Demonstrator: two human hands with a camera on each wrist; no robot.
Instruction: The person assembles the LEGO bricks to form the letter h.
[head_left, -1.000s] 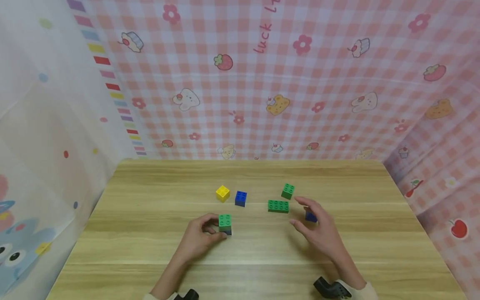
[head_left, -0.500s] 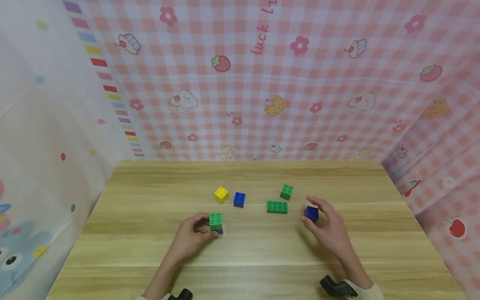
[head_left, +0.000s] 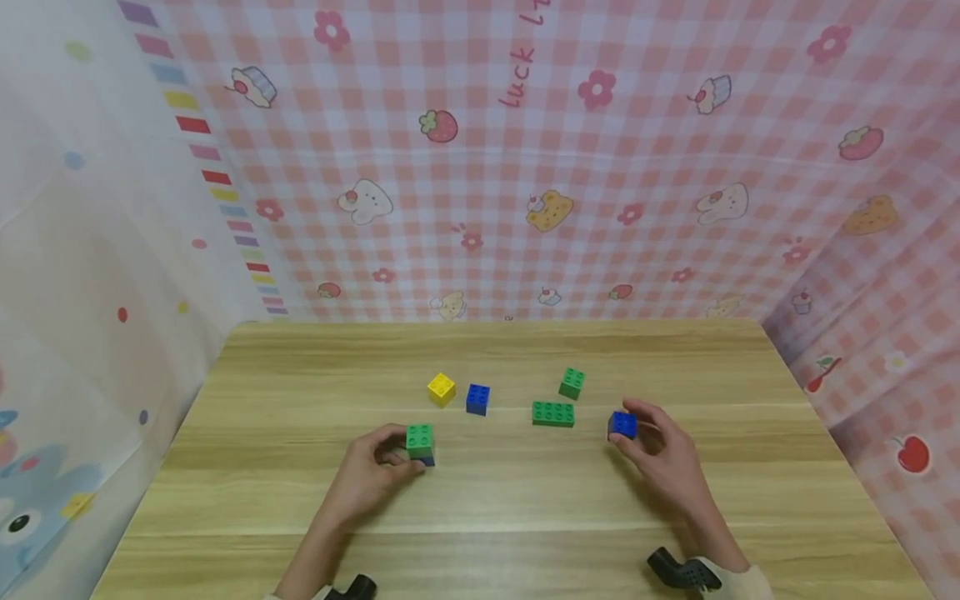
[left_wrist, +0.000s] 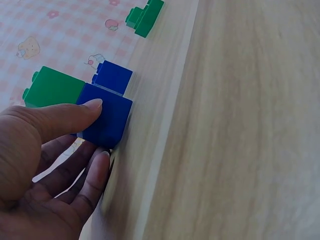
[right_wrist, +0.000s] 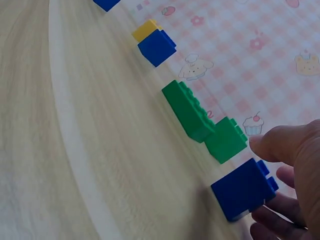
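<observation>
My left hand (head_left: 367,468) pinches a two-brick stack on the left of the table. On top is a light green four-stud toy brick (head_left: 420,440), joined to a blue brick (left_wrist: 107,115) below; my thumb presses the blue one's side. Over on the right, my right hand (head_left: 666,446) curls round another blue brick (head_left: 623,423), whose studs face up. In the right wrist view, fingertips touch this brick's lower side, and the thumb is close by its studded end.
Between the hands and farther back lie a yellow brick (head_left: 441,390), a blue brick (head_left: 477,400), a long green brick (head_left: 552,414) and a square green brick (head_left: 572,383). A patterned cloth (head_left: 480,183) hangs behind the wooden table (head_left: 487,508).
My left hand has shifted left with the stack. The right hand has moved right and closed in round its blue brick, which has turned from a plain dark face to studs up.
</observation>
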